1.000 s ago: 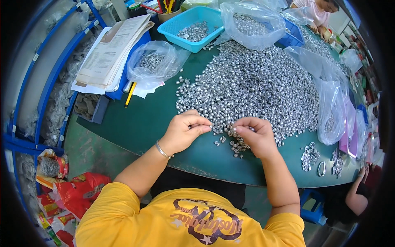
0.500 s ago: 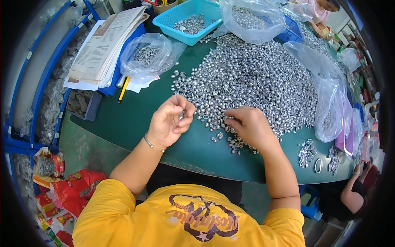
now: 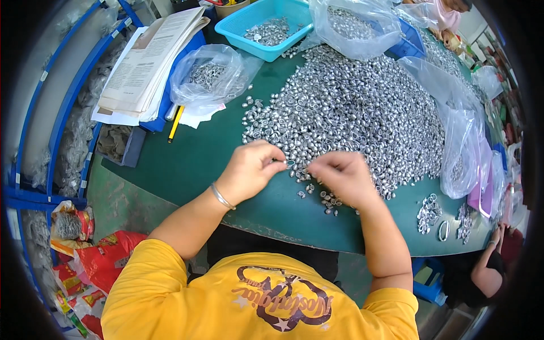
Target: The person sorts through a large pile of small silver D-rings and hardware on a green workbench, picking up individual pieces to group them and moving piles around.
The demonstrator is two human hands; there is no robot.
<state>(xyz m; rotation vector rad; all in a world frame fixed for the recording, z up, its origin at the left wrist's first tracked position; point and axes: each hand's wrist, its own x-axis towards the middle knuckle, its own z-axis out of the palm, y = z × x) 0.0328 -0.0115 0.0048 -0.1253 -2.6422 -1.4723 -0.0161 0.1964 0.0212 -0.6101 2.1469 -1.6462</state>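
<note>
A broad heap of small silvery metal pieces (image 3: 351,107), rounded and cup-like, covers much of the green table. At its near left edge my left hand (image 3: 249,170), with a metal bangle (image 3: 222,196) on the wrist, is closed in a pinch of thumb and forefinger. Whatever lies between those fingertips is too small to make out. Facing it, my right hand (image 3: 347,178) bends over the near side of the heap, its thumb and fingers pinched together and slightly blurred; what they hold is hidden. A few loose pieces (image 3: 328,199) lie beneath the right hand.
A turquoise basket (image 3: 249,48) and clear plastic bags (image 3: 207,85) of metal parts stand at the back. Papers (image 3: 144,68) and a yellow cutter (image 3: 176,124) lie left. Small clusters of parts (image 3: 429,213) sit at right. Other people work at the far right and right edge.
My left hand has moved right and turned palm down, from holding a small silvery piece up to pinching beside the heap. My right hand stays in nearly the same place.
</note>
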